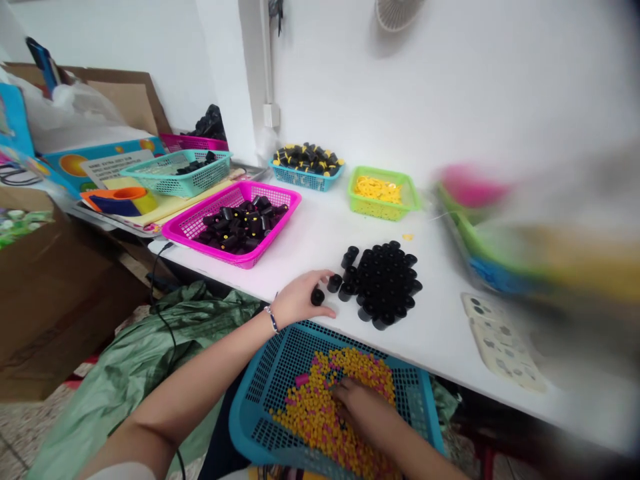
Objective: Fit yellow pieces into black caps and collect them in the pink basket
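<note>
My left hand (296,298) is on the white table, its thumb and fingers spread around a small black cylinder (317,297). A second black cylinder (334,284) stands by its index fingertip. Just right of them is a tight cluster of upright black cylinders (385,283). Below the table edge, my right hand (364,408) reaches into a blue basket (241,419) full of small yellow and pink pieces (315,407). Its fingers are curled down among the pieces, and what they pinch is hidden.
A magenta basket (175,230) of black cylinders stands left on the table (320,233). Behind are a blue basket (306,179) of black and yellow parts and a green basket (383,211) of yellow parts. A patterned phone case (503,343) lies right, near blurred baskets. Cartons stand left.
</note>
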`<state>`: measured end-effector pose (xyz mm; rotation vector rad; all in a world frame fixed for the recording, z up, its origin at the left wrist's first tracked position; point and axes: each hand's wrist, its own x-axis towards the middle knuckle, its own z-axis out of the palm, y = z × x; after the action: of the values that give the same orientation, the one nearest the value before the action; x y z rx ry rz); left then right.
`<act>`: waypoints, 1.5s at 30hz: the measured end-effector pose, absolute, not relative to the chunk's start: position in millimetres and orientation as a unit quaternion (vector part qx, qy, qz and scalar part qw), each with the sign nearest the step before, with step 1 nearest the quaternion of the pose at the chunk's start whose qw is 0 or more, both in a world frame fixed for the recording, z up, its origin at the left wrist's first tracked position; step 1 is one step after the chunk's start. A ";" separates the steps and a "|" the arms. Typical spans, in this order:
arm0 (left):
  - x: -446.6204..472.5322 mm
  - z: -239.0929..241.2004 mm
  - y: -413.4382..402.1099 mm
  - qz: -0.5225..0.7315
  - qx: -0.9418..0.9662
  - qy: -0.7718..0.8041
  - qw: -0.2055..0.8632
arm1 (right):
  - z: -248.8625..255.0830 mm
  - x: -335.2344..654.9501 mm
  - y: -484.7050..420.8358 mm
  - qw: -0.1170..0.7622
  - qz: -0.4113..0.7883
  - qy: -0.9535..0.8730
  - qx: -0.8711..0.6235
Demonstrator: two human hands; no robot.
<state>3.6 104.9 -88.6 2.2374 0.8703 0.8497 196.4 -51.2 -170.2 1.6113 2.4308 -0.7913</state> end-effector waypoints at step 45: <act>-15.6 -94.7 115.7 0.342 0.792 0.331 0.383 | -30.7 148.9 109.9 -0.072 -0.123 0.829 0.540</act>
<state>-15.6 115.7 -94.7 2.0193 0.8429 0.8731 148.9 109.9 -30.7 1.7798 2.7324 -0.4037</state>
